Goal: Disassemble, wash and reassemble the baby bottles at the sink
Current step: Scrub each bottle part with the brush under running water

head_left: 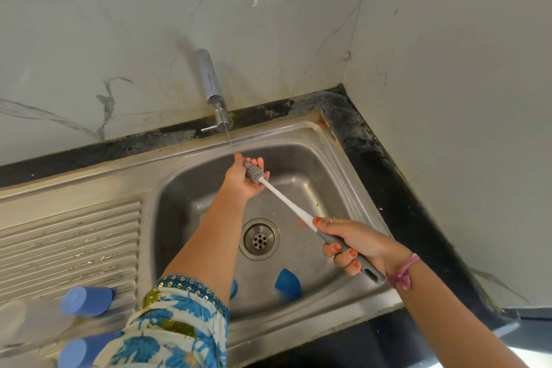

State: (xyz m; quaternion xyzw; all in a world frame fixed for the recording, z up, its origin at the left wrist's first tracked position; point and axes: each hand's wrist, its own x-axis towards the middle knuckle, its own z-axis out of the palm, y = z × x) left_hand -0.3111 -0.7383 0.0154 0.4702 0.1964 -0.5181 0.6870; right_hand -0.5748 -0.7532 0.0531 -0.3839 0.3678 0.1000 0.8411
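Brush over steel sink, in corner of marble wall. Right hand grips grey handle. Left hand cups bristle head under thin water from tap. Two blue caps in sink near drain. Two bottles lie on drainboard, left of arms.

No text, label, brand, number or sign can be read anywhere, neither on the tap, the brush, the sink nor the blue caps.
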